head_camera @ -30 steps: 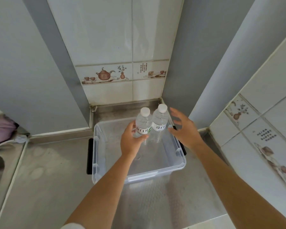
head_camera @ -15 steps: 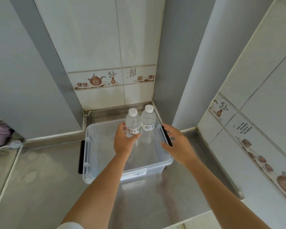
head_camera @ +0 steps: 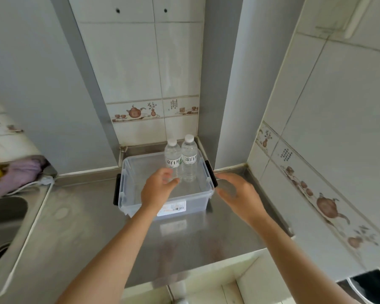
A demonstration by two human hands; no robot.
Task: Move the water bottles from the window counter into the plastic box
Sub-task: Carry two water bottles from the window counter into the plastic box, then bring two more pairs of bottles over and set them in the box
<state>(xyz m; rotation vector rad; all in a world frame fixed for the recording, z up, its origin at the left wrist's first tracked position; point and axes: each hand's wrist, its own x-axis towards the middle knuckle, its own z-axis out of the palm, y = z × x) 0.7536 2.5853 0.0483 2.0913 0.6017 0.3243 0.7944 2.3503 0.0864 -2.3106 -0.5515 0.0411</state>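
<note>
Soft daylight fills the room with no hard shadows, the shiny metal counter shows pale blurry reflections, both moving hands look smeared, and the walls bend and stretch near the picture's edges.

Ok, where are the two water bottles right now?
In the head view, both water bottles stand upright side by side in the far right corner of the clear plastic box, just beyond the left hand.
</note>
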